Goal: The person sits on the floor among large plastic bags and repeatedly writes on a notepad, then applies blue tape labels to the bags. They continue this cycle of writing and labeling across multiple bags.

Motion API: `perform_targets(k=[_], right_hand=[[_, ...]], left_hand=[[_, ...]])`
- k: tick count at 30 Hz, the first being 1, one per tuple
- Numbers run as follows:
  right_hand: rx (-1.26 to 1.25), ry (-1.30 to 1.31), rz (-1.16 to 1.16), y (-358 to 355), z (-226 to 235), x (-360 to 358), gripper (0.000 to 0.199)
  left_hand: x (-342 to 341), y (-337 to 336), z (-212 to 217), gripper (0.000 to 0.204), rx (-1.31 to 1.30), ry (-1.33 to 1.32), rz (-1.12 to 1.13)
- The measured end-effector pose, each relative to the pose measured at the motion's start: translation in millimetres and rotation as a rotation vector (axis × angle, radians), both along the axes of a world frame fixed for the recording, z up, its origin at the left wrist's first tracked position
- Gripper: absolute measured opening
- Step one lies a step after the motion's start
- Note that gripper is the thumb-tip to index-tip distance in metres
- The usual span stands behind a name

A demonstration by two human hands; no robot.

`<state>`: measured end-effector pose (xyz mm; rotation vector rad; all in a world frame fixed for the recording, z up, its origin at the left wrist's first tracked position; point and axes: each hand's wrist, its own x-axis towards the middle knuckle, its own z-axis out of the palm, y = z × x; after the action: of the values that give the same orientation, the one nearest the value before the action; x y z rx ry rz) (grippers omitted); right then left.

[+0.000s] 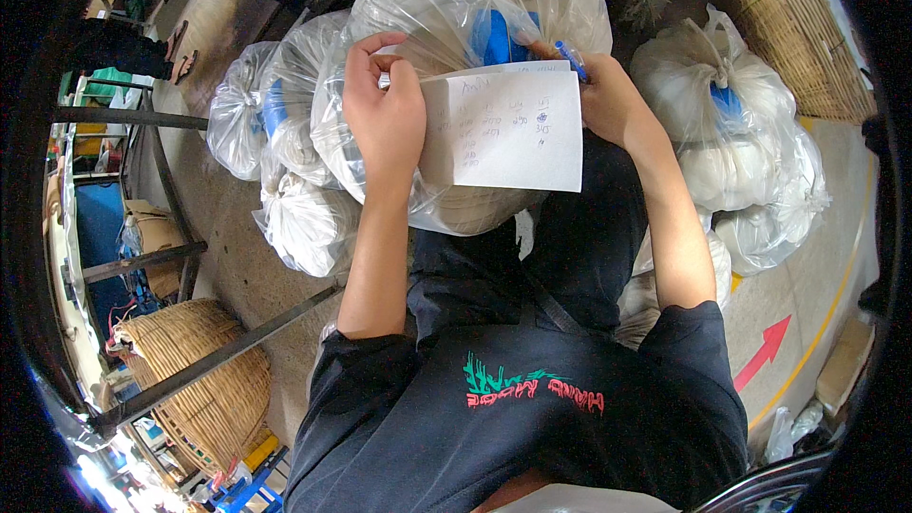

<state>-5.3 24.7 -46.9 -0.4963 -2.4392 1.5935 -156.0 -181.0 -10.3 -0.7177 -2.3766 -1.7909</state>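
Note:
A white sheet of paper (513, 157) with handwritten columns lies over a large tied clear plastic bag (427, 0) in front of me. My left hand (385, 114) is beside the paper's left edge, its fingers curled in. Whether anything is pinched in them is hidden. At the paper's upper right corner, my right hand (608, 95) is closed round a blue pen (572, 61). Some of its fingers reach behind the sheet. Something blue (503, 36) shows through the bag, just above the paper.
Smaller filled plastic bags (302, 220) stand at the left, and more bags (727, 133) at the right. Dark metal bars (218, 347) and a woven basket (214, 380) are at lower left. Another basket (798, 28) leans at upper right. A person's feet (180, 55) show at upper left.

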Motion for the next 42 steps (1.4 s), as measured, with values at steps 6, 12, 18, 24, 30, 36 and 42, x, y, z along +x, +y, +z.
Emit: perform_targets(k=[6, 12, 18, 24, 30, 36, 42], right_hand=[[0.171, -0.138, 0.017, 5, -9, -5, 0.041], [0.004, -0.173, 0.040, 9, -2, 3, 0.040], [-0.008, 0.010, -0.021, 2, -2, 0, 0.040], [0.008, -0.030, 0.034, 4, -5, 0, 0.040], [-0.080, -0.063, 0.011, 2, -3, 1, 0.039], [-0.100, 0.003, -0.014, -5, 4, 0, 0.038], [-0.016, 0.001, -0.004, -8, 15, 1, 0.036]], left_hand=[[1, 2, 0, 0.027, -0.047, -0.014, 0.029], [1, 3, -1, 0.027, -0.061, -0.024, 0.019], [-1, 3, -2, 0.026, -0.115, -0.093, 0.034], [-2, 3, -4, 0.026, -0.125, -0.094, 0.041], [-1, 4, -3, 0.025, -0.159, -0.088, 0.051], [-1, 4, -3, 0.025, -0.169, -0.076, 0.049], [-3, 5, -6, 0.025, -0.150, -0.078, 0.047]])
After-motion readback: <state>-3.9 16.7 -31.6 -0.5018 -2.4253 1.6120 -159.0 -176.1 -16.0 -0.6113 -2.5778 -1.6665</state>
